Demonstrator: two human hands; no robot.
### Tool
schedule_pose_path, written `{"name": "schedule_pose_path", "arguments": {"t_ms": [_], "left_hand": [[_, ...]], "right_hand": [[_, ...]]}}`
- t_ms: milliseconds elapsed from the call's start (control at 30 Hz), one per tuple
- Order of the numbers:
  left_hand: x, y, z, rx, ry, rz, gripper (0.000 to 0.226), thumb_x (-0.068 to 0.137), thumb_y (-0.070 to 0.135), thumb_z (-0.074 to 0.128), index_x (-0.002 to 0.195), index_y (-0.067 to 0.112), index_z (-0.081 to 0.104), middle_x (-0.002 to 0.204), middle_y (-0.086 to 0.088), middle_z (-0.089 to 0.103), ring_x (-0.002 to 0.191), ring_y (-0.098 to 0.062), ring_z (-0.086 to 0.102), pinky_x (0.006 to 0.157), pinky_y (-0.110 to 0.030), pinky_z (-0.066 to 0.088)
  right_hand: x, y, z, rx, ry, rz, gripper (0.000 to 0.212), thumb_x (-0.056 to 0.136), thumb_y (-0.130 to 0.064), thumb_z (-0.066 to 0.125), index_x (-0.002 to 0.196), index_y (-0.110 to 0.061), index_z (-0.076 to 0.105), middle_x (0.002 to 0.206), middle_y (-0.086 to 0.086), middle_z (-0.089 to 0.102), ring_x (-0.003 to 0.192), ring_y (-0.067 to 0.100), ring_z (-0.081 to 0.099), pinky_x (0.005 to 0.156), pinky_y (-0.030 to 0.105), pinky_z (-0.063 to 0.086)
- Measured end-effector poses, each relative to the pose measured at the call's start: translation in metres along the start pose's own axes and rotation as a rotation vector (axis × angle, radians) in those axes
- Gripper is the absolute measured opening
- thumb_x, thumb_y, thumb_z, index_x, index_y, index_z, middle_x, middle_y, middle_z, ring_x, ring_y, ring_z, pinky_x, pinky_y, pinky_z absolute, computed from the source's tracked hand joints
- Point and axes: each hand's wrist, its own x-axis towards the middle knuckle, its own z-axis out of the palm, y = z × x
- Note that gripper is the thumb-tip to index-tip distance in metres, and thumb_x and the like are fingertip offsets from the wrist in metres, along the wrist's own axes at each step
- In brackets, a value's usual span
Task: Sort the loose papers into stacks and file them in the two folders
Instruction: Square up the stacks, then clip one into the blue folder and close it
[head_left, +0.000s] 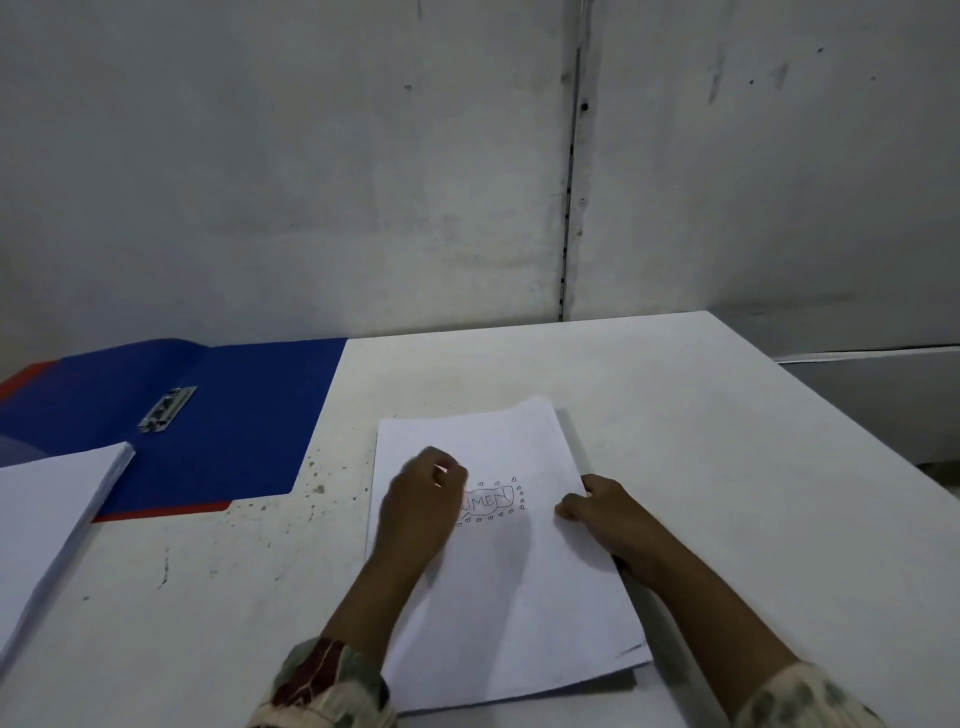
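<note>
A stack of white papers (519, 582) lies in front of me on the white table (727, 467); its top sheet carries a small hand-drawn label ringed with hearts. My left hand (421, 509) hovers over the sheet's left half with curled fingers, and whether it touches the paper is unclear. My right hand (602, 512) grips the stack's right edge, thumb on top. An open blue folder (234, 415) with a metal clip (167, 409) lies at the left, over a red folder (161, 512). A second white paper stack (47, 519) sits at the far left.
A grey wall (363, 156) rises just behind the table. The table's right edge runs diagonally toward me, with a lower white surface (883, 384) beyond it. Bare, speckled tabletop lies between the two paper stacks.
</note>
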Motion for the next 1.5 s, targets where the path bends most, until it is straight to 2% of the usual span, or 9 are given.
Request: {"name": "schedule_pose_path", "arguments": {"t_ms": [133,300,433,567,733,933,1200,1300,1500], "left_hand": [[0.006,-0.037,-0.020,0.257,0.151,-0.111,0.055,0.093,0.030,0.043,0.142,0.013,0.027,0.143,-0.012,0.041,0.131,-0.030,0.037,0.111,-0.044,0.025],[0.012,-0.061,-0.007,0.420,-0.019,-0.159,0.053,0.097,0.030,0.026,0.146,0.016,0.013,0.155,-0.005,0.017,0.145,-0.015,0.007,0.114,-0.048,-0.010],[0.015,-0.063,-0.001,0.562,-0.023,-0.084,0.049,0.097,0.030,0.028,0.143,0.013,0.023,0.157,0.000,0.010,0.145,-0.014,0.002,0.115,-0.049,-0.006],[0.004,-0.047,-0.009,0.234,-0.025,-0.135,0.059,0.096,0.025,0.031,0.148,0.019,0.003,0.157,-0.003,0.010,0.145,-0.021,0.006,0.119,-0.040,-0.004],[0.004,-0.043,-0.025,-0.237,0.039,-0.129,0.066,0.093,0.018,0.048,0.148,0.023,0.011,0.154,-0.001,0.024,0.137,-0.026,0.031,0.107,-0.035,0.029],[0.009,-0.034,-0.030,-0.646,-0.054,-0.330,0.038,0.088,0.015,0.053,0.125,0.014,0.050,0.122,-0.010,0.059,0.103,-0.027,0.057,0.086,-0.035,0.045],[0.003,-0.019,-0.019,-0.433,-0.085,-0.240,0.027,0.089,0.006,0.041,0.114,0.006,0.050,0.094,-0.009,0.057,0.075,-0.018,0.053,0.058,-0.025,0.038],[0.005,-0.019,-0.014,-0.344,-0.082,-0.204,0.031,0.088,0.007,0.040,0.117,0.007,0.048,0.102,-0.009,0.056,0.085,-0.023,0.053,0.063,-0.027,0.039],[0.004,-0.020,-0.005,-0.233,-0.082,-0.225,0.037,0.090,0.007,0.039,0.127,0.005,0.043,0.123,-0.015,0.055,0.096,-0.026,0.051,0.082,-0.030,0.041]], "right_hand": [[0.001,-0.001,0.002,-0.024,0.052,0.012,0.010,0.087,-0.012,0.049,0.077,-0.011,0.053,0.071,0.003,0.052,0.061,0.017,0.045,0.057,0.025,0.033],[0.003,-0.008,0.005,-0.080,0.040,-0.004,0.009,0.090,-0.019,0.045,0.093,-0.012,0.051,0.079,-0.002,0.051,0.068,0.011,0.046,0.058,0.023,0.033],[0.005,-0.011,0.005,-0.166,-0.004,-0.006,0.017,0.087,-0.017,0.047,0.103,-0.012,0.049,0.080,-0.003,0.051,0.067,0.012,0.046,0.058,0.023,0.034],[0.006,-0.010,0.007,-0.187,0.002,-0.047,0.011,0.088,-0.010,0.044,0.098,-0.013,0.048,0.078,-0.005,0.050,0.066,0.009,0.045,0.057,0.022,0.033],[0.003,-0.004,-0.001,0.011,0.098,-0.054,0.019,0.086,-0.001,0.045,0.074,-0.016,0.050,0.073,0.001,0.053,0.068,0.016,0.046,0.060,0.026,0.034],[0.000,-0.006,-0.011,0.159,0.128,-0.065,0.019,0.085,-0.003,0.048,0.070,-0.014,0.051,0.070,0.001,0.054,0.067,0.016,0.047,0.063,0.027,0.035],[-0.008,-0.010,-0.007,0.043,0.150,-0.126,0.016,0.089,-0.007,0.043,0.076,-0.015,0.046,0.076,0.002,0.051,0.064,0.011,0.044,0.055,0.024,0.031],[-0.007,-0.008,-0.007,-0.048,0.105,-0.080,0.006,0.088,-0.010,0.045,0.091,-0.014,0.050,0.076,-0.002,0.051,0.064,0.011,0.046,0.055,0.023,0.032],[-0.003,-0.002,-0.016,-0.251,0.106,-0.094,0.027,0.084,-0.006,0.048,0.111,-0.008,0.050,0.101,0.009,0.061,0.082,0.022,0.056,0.068,0.027,0.042]]}}
